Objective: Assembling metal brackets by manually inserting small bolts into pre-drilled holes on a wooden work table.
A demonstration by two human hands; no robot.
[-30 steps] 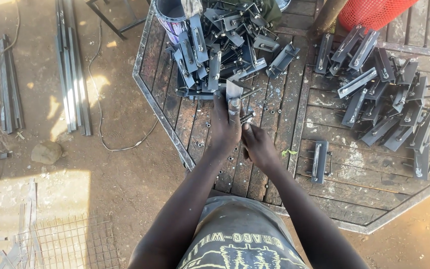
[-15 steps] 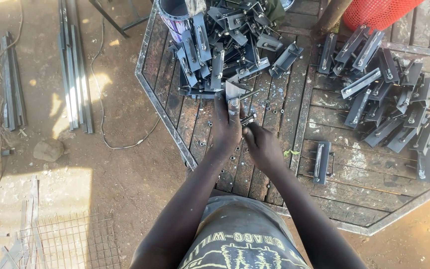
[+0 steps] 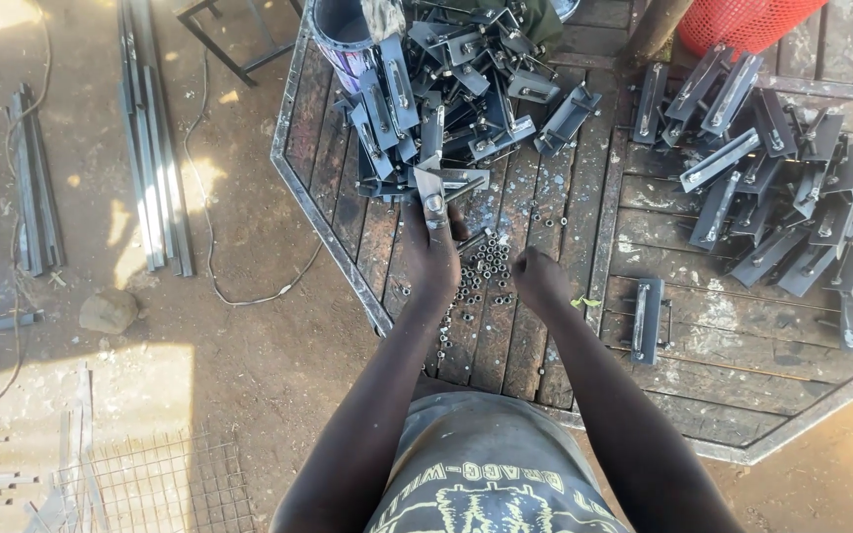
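- The left hand (image 3: 433, 259) reaches to the near edge of a heap of grey metal brackets (image 3: 446, 89); its fingers are closed on one metal bracket (image 3: 433, 190), which stands out above the knuckles and touches the heap.
- The right hand (image 3: 537, 279) is curled into a loose fist just right of the left hand, over the counter (image 3: 545, 336); whether its fingers hold anything cannot be told.
- Between and just beyond the two hands lies a scatter of small metal nuts (image 3: 481, 268) on the wooden slats.
- A cylindrical container (image 3: 340, 35) stands at the far left of the heap.
- To the right, a second group of long brackets (image 3: 772, 168) lies spread on another slatted panel, well apart from the hands.
- One single bracket (image 3: 648, 318) lies alone, near the right hand's forearm side.
- A red mesh basket (image 3: 747, 22) sits at the far edge.
- On the dirt floor to the left lie steel bars (image 3: 155, 168), a thin cable (image 3: 219, 266), a stone (image 3: 108, 310) and a wire mesh panel (image 3: 165, 484).
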